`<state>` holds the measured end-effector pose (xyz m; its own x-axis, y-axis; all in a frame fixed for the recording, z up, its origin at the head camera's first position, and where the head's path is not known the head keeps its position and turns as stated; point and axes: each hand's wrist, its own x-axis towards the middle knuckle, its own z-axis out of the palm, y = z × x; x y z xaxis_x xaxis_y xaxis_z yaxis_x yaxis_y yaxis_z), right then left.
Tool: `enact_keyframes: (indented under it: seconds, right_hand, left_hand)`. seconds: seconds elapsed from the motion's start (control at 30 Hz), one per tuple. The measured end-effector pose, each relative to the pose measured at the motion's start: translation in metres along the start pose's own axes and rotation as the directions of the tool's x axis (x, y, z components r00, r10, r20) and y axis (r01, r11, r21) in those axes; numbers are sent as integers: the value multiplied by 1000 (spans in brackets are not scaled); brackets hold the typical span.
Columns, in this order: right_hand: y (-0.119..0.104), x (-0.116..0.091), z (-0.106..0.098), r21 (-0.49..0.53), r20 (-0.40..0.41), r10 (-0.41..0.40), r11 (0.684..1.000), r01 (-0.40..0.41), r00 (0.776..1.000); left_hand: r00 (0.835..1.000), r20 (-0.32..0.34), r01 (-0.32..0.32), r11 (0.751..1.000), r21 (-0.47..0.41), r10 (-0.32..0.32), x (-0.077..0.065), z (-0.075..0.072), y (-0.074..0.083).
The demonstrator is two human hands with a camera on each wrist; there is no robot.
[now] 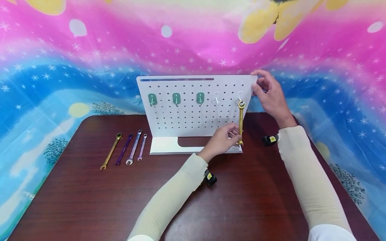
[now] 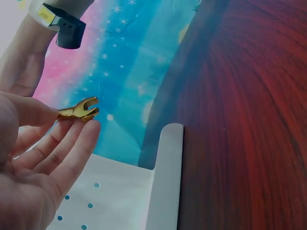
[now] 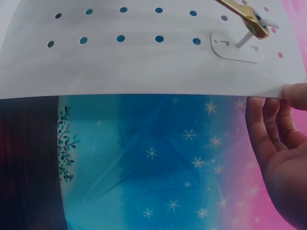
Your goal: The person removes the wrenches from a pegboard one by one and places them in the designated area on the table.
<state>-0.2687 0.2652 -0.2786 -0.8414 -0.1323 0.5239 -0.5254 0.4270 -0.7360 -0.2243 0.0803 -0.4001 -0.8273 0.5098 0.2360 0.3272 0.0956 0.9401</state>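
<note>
A gold combination wrench (image 1: 241, 120) hangs upright at the right end of a white pegboard (image 1: 187, 117). Its ring end is around a white hook (image 3: 247, 38), as the right wrist view shows. My left hand (image 1: 223, 139) pinches the lower part between thumb and fingers, close to the open jaw end (image 2: 81, 110). With my right hand (image 1: 269, 97) I grip the pegboard's upper right corner, thumb in front and fingers behind. In the right wrist view the thumb (image 3: 296, 95) presses on the board's edge.
Left of the board lie a gold wrench (image 1: 111, 151), a purple wrench (image 1: 124, 150), a silver wrench (image 1: 134, 147) and a small pinkish wrench (image 1: 142, 147). Green-backed hooks (image 1: 176, 98) and a clear hook (image 1: 216, 98) stick out from the board. A patterned cloth (image 1: 120, 67) hangs behind the table.
</note>
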Motion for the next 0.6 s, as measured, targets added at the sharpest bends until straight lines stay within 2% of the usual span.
enact_keyframes:
  seconds: [0.1,0.27,0.43,0.6]
  right_hand:
    - [-8,-2,0,10,3,-1,1000,1,1000]
    - [-9,-2,1,18,3,-1,1000,1,1000]
    - [10,3,-1,3,3,1,1000,-1,1000]
    - [19,5,-2,1,-2,1,1000,-1,1000]
  left_hand:
    - [1000,-10,-15,1000,-17,15,-2,3,1]
    - [999,-27,-37,999,-35,36,-3,8,5]
    - [998,-26,-56,997,-60,54,-3,9,8]
    - [998,-7,-56,987,-150,55,-2,10,12]
